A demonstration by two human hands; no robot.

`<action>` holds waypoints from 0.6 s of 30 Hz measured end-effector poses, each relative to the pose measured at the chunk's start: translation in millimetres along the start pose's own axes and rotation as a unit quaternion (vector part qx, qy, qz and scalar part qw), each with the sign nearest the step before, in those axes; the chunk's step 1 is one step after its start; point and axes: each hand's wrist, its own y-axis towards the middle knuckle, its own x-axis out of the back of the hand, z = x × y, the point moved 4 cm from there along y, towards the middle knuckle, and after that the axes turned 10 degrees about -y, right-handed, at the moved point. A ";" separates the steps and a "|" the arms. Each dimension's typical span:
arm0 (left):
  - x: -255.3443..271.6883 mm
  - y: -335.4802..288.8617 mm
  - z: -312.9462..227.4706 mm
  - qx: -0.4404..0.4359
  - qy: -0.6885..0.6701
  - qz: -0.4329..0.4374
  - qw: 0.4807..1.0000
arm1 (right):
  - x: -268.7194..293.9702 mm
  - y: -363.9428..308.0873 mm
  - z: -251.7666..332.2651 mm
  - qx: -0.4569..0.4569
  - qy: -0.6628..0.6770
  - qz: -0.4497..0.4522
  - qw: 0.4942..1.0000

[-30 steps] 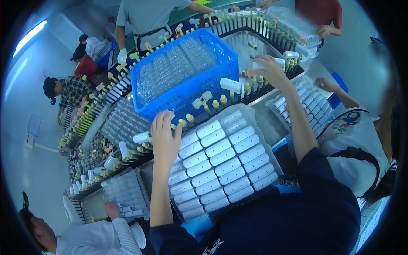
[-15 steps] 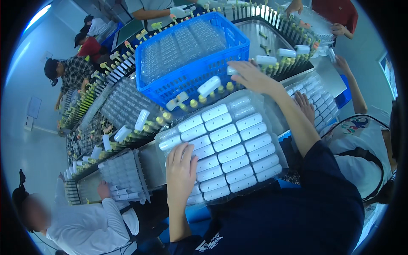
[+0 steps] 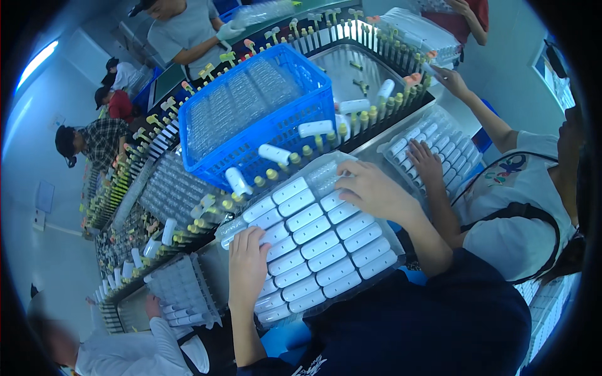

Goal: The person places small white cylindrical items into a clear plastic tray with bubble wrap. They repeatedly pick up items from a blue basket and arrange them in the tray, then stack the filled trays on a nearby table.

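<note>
In front of me lies a clear blister tray (image 3: 321,182) filled with rows of oblong white plastic pieces (image 3: 311,229), each bearing a small dark mark. My left hand (image 3: 248,260) rests on the tray's left side, its fingers laid over the outermost pieces. Over the upper right corner, my right hand (image 3: 373,191) arches with curved fingers, thumb and fingertips apart. No piece shows between them, though the palm side is hidden. Bare clear pockets show at the tray's far edge, beside my right fingers.
Beyond the tray, yellow-tipped pegs (image 3: 307,151) carry loose white pieces (image 3: 274,154) along a line. A blue crate (image 3: 269,135) of clear trays stands behind them. At right, a co-worker's hand (image 3: 426,164) rests on another filled tray (image 3: 454,160); at left, another co-worker handles a tray (image 3: 182,282).
My right hand has come back from a white piece on the peg line to the tray's upper right corner. My left hand stays at the tray's left side. The view has shifted.
</note>
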 end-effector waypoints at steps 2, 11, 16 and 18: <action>3.4 -3.0 -2.3 0.007 -0.025 -0.002 1.000 | -4.6 1.1 1.0 -0.008 0.015 0.000 1.000; 0.7 -2.1 -12.0 0.087 -0.112 -0.060 0.988 | -20.5 3.3 2.5 0.051 -0.042 -0.039 0.997; -1.0 -24.8 -22.8 0.119 -0.167 -0.055 0.977 | 0.5 -3.9 -3.2 0.002 0.094 -0.050 0.994; -0.5 -35.9 -31.3 0.145 -0.172 -0.064 0.972 | 9.7 -5.1 -4.6 -0.066 0.174 -0.035 0.982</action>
